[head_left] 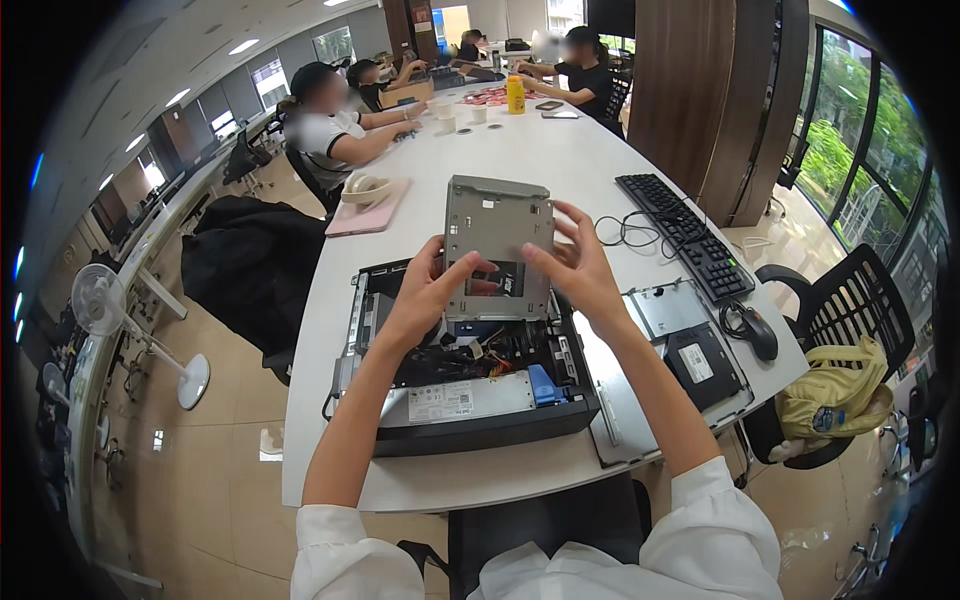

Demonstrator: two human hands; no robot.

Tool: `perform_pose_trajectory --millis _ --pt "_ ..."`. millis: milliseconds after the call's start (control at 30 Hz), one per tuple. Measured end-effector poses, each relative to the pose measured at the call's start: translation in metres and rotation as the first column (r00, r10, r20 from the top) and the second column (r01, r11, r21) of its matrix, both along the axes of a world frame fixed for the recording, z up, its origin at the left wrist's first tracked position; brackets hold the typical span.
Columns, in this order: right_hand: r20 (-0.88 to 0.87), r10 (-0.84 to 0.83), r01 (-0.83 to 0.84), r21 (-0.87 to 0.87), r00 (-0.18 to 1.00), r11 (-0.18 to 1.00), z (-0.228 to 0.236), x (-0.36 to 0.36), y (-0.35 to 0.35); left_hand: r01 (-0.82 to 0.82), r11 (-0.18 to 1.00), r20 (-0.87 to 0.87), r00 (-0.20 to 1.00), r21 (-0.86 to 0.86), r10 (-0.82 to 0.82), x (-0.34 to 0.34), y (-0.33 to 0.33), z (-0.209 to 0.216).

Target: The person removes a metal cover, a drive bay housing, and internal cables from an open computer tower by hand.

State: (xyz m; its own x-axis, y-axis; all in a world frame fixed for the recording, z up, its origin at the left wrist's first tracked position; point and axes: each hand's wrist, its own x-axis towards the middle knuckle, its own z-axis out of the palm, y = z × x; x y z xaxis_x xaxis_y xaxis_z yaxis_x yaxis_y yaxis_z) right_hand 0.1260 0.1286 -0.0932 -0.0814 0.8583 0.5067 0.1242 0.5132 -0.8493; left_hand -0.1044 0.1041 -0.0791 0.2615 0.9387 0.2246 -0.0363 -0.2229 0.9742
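Hands first: we see the left hand [428, 290] and right hand [578, 268] each in a grip on a side of the grey metal drive bracket [497, 245], held tilted above the open computer case [470, 370] on the white table [540, 160].

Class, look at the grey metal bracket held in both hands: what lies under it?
Under the metal bracket sits the open computer case, showing cables, a silver power supply and a blue part. The bracket hides the case's middle rear section.

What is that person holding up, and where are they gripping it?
A grey metal drive bracket, held above the open computer case: left hand on its lower left edge, right hand on its right edge.
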Motion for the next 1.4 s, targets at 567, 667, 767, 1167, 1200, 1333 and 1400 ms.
perform_pose_trajectory --millis 567,667,767,1167,1200,1333,1400 --pt "-0.412 0.334 -0.491 -0.375 0.848 0.786 -0.008 0.003 0.004 -0.126 0.856 -0.015 0.99 -0.502 0.137 -0.01 0.02 -0.027" --pt "-0.385 0.364 -0.499 -0.347 0.848 0.794 -0.003 -0.001 0.0 0.009 0.817 -0.034 0.999 -0.576 -0.036 -0.019 0.033 -0.028" --pt "-0.412 0.379 -0.521 -0.318 0.829 0.792 -0.004 -0.003 0.001 0.02 0.823 -0.034 0.998 -0.568 -0.048 -0.023 0.035 -0.023" --pt "-0.401 0.496 -0.603 -0.207 0.77 0.77 0.005 -0.01 -0.018 0.211 0.904 -0.012 0.973 -0.372 -0.232 -0.006 0.036 -0.032" --pt "-0.393 0.504 -0.608 -0.204 0.769 0.768 0.007 -0.011 -0.02 0.309 0.893 0.159 0.95 -0.328 -0.27 -0.007 0.034 -0.028" --pt "-0.328 0.445 -0.509 -0.14 0.833 0.849 0.01 -0.011 -0.02 0.217 0.938 0.253 0.956 -0.27 -0.149 -0.004 0.035 -0.016" --pt "-0.39 0.324 -0.407 -0.153 0.862 0.9 0.013 -0.013 -0.022 0.187 0.952 0.275 0.954 -0.24 -0.118 -0.006 0.032 -0.015"
